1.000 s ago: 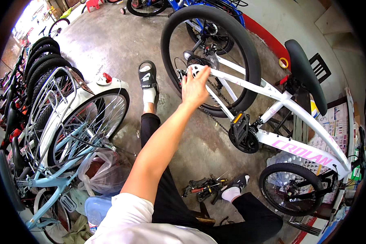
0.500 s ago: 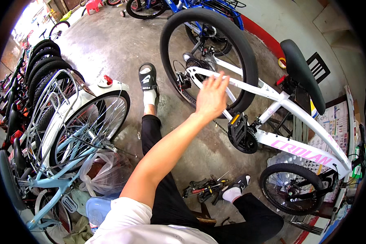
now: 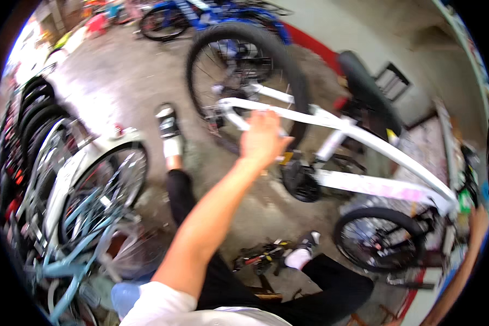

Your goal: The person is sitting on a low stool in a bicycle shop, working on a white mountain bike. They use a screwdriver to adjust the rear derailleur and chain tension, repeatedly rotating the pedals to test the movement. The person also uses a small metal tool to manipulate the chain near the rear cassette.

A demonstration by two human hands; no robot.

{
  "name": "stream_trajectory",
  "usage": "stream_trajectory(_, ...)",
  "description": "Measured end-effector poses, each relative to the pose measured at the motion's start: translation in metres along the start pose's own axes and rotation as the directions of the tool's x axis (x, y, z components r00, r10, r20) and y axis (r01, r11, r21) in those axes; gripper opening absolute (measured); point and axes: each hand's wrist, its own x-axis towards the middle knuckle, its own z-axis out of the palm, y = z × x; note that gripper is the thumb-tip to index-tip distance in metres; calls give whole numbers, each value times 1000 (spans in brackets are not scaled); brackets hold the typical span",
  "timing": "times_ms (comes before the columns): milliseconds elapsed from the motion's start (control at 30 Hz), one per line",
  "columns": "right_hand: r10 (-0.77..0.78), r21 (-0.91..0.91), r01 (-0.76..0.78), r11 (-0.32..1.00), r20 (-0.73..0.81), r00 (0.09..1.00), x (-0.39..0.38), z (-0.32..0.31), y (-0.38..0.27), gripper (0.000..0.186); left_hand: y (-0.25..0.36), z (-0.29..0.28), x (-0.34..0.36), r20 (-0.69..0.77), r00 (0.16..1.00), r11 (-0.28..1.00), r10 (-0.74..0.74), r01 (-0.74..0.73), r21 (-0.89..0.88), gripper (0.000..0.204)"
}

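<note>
A white bicycle (image 3: 386,146) stands at the right, its rear wheel (image 3: 296,70) toward the far side and its black saddle (image 3: 361,79) toward the wall. My left hand (image 3: 263,138) lies over the rear frame tubes beside that wheel, fingers on the upper tube and thumb spread to the right. Just right of the hand are the black crank and chainring (image 3: 303,182). At the right rim my right hand (image 3: 479,220) is raised near the bicycle's front end; blur hides its fingers and whether it touches anything.
Several tools (image 3: 261,255) lie on the floor by my right foot (image 3: 304,251). A light-blue bicycle (image 3: 76,266) and a row of black tyres (image 3: 41,111) line the left, with a plastic bag (image 3: 133,250) near my left arm. A blue bicycle (image 3: 201,19) stands behind.
The view has shifted, and the scene sits further left. My left hand stays over the rear frame, its fingers less stretched. My right forearm and hand have come into view at the right rim.
</note>
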Motion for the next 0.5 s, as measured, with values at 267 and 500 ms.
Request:
stream_trajectory(267, -184, 323, 351, 879, -448, 875, -20, -136, -180, 34, -14, -15, -5, -22, 1000, 999, -4, 3, -44, 86)
stream_trajectory(500, 23, 247, -30, 969, 34, 999, 106, -37, -250, 90, -4, -10, -12, 32, 999, 997, 3, 0, -83, 89)
